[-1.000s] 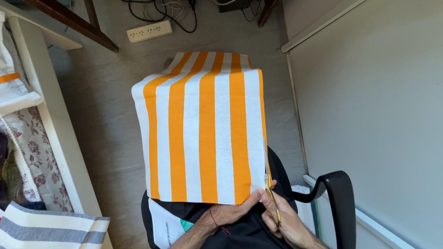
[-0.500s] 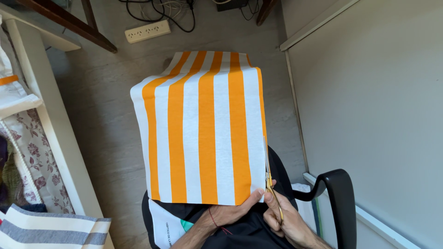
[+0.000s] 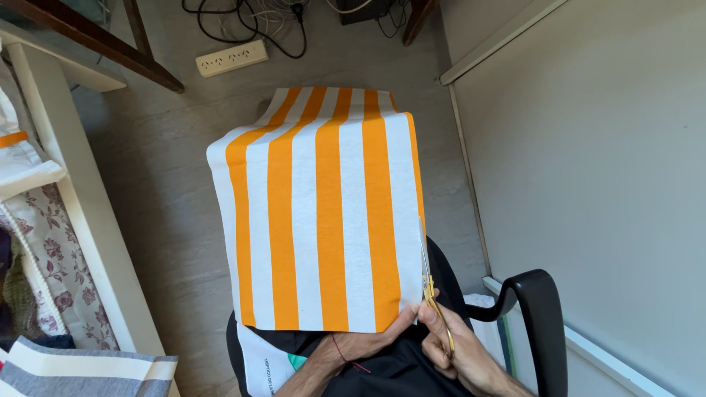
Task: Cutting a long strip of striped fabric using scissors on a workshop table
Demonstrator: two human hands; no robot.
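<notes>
Over the lap, left hand [image 3: 368, 340] pinched orange-and-white striped cloth [image 3: 323, 213], right hand [image 3: 460, 353] gripped gold-handled scissors [image 3: 430, 283] at its edge; slack fabric risked a crooked cut.

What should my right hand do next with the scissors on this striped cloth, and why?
Probably another short snip forward: the scissors in the right hand lie along the striped cloth's right edge, near its bottom corner, which the left hand holds.

No packages, labels, signs or screens are in view. The nearest to one is a printed white shirt [image 3: 259, 360] at the lower edge, below the striped fabric: it bears a small dark line of print and a teal patch, partly hidden.
</notes>
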